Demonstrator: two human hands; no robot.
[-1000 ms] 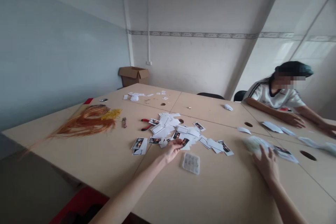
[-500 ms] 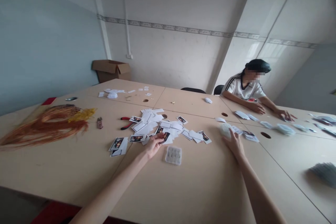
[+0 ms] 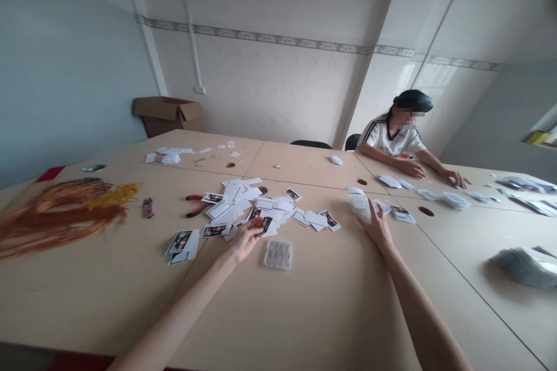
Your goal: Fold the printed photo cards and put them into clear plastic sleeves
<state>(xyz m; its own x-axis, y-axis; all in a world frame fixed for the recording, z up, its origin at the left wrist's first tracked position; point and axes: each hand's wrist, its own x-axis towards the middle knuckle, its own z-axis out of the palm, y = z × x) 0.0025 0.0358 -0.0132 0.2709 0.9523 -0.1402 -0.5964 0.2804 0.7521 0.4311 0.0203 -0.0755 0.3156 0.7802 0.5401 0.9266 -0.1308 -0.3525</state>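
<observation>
My left hand is closed, pinching a dark printed photo card over the front of a loose heap of white-backed cards. A clear lidded case with small compartments lies flat just to the right of that wrist. Farther right, my right hand has its fingers spread at the edge of a clear plastic box. Whether the fingertips touch the box I cannot tell. Small cards lie just beyond this hand.
Red-handled pliers, a small pink-and-metal tool and bundles of orange strands lie to the left. A grey stack sits at the right. Across the table a person handles small packets. Round holes pierce the tabletop.
My view has turned slightly right, so everything sits farther left in the picture. The left hand keeps its card. My right hand's fingers look more spread beside the clear box.
</observation>
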